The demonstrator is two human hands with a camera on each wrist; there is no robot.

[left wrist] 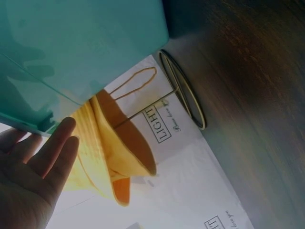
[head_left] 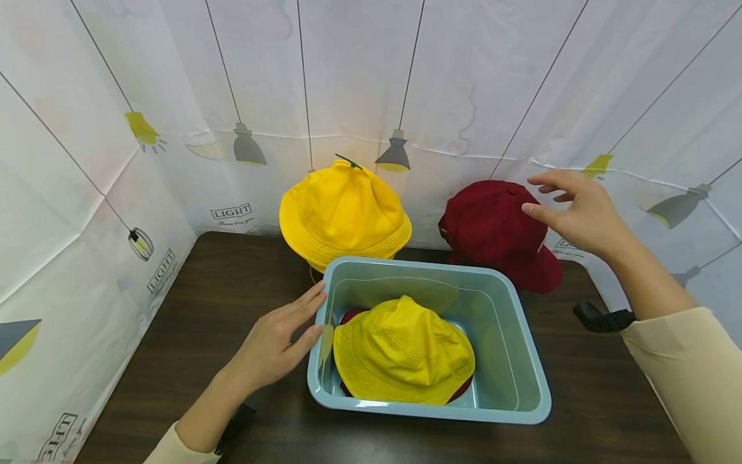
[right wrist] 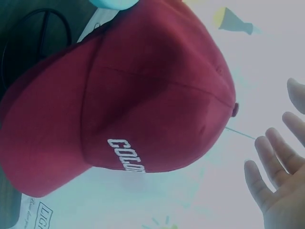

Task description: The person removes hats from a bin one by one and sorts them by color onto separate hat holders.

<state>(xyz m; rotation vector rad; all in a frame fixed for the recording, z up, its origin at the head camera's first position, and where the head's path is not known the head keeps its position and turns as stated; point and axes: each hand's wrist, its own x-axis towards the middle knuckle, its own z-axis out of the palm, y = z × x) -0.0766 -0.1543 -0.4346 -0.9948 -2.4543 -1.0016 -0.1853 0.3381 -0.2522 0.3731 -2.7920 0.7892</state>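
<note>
My left hand [head_left: 275,341] touches the left rim of a pale blue plastic basin [head_left: 501,341], its fingers fairly straight. Inside the basin lies a yellow bucket hat [head_left: 406,351], with dark red fabric [head_left: 462,390] peeking out from under it. Behind the basin, a second yellow bucket hat [head_left: 344,212] sits on a stand; the left wrist view shows the stand's metal rod [left wrist: 145,108] and ring base. To its right is a dark red baseball cap [head_left: 493,222] with white lettering. Beside the cap's crown hovers my right hand [head_left: 580,212], fingers loosely bent and holding nothing.
All of this stands on a dark wooden table [head_left: 232,283]. A white curtain [head_left: 359,71] printed with lamps hangs right behind the hats and along the left side. A dark ring base [right wrist: 66,28] shows below the red cap in the right wrist view.
</note>
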